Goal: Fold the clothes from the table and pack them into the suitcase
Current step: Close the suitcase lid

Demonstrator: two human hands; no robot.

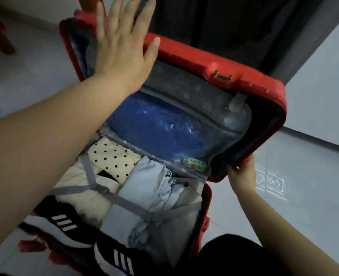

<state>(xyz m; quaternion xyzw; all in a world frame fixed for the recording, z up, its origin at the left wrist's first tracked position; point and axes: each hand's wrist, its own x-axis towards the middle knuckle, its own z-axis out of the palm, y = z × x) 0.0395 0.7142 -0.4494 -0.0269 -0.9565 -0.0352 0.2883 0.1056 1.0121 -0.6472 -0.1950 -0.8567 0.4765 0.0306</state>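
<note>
Right hand (pixel 242 172) gripping suitcase lid (pixel 194 58), clothes (pixel 144 188) strapped

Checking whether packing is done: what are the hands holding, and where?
The right hand grips the red suitcase lid at its right edge near the hinge. The left hand, fingers straight, rests on its top rim.

You have a pale grey tiled floor (pixel 314 156) carrying a red hard-shell suitcase (pixel 184 54), lid raised, at centre; a brown wooden furniture leg (pixel 1 36) stands at ten o'clock.
</note>
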